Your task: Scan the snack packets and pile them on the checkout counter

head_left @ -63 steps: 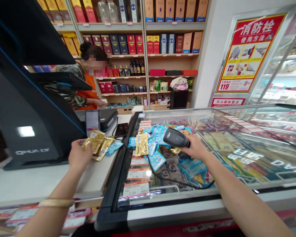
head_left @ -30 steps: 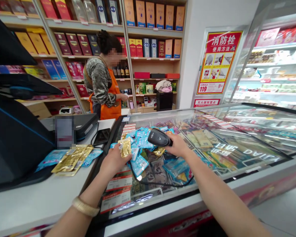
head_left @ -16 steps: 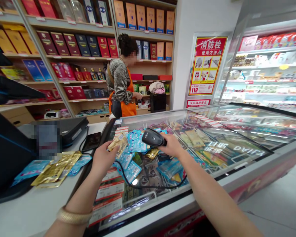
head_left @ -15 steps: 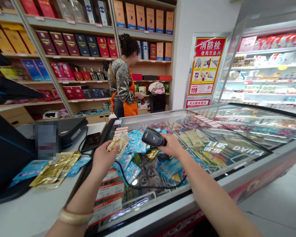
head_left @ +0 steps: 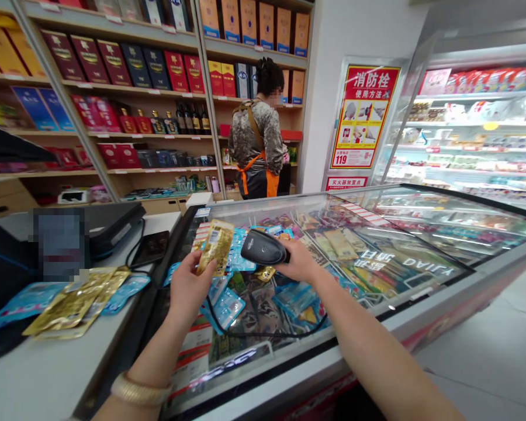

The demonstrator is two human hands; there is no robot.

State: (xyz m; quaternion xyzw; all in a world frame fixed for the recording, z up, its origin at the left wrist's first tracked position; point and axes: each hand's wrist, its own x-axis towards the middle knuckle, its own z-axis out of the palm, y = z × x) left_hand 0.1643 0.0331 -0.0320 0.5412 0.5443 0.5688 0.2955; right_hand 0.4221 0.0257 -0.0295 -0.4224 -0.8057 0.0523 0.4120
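From where I stand, the left hand (head_left: 190, 286) has a flat, shiny gold foil packet (head_left: 218, 244) pinched by its lower end between thumb and fingers, so it tilts upward beyond the fingertips with a pale printed patch showing. The right hand (head_left: 298, 260) is wrapped around the handle of a black plastic handheld scanner (head_left: 263, 248), whose broad head points left toward the packet; the two look close together but apart. So the packet sits to the left of the right hand, with the scanner between.

Below both hands, shiny blue plastic packets (head_left: 228, 307) lie scattered on the glass top of a long chest freezer (head_left: 296, 363), and a thin black cable (head_left: 267, 335) curves across it. Over on the white counter (head_left: 44, 380), well left of the left hand, more gold foil packets (head_left: 81, 301) lie heaped.
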